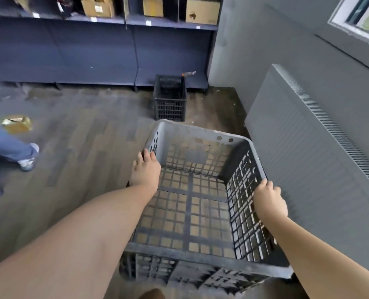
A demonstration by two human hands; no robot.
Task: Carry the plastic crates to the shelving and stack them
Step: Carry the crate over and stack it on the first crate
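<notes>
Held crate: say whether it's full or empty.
Empty. The floor shows through the crate lattice bottom; nothing lies inside. Left hand and right hand grip its side rims.

We saw a grey crate (200,134) with an open lattice of square holes across its base and walls, and oval slots in its far left wall. A black crate (170,98) with the same gridded pattern stood far off. The shelving (97,50) was dark navy blue and carried tan cardboard boxes (201,11). The floor (82,137) showed grey-brown planks. The wall (287,50) was plain grey, and the radiator (308,147) on the right was grey with fine ribbing. At the left were blue jeans (4,143).
</notes>
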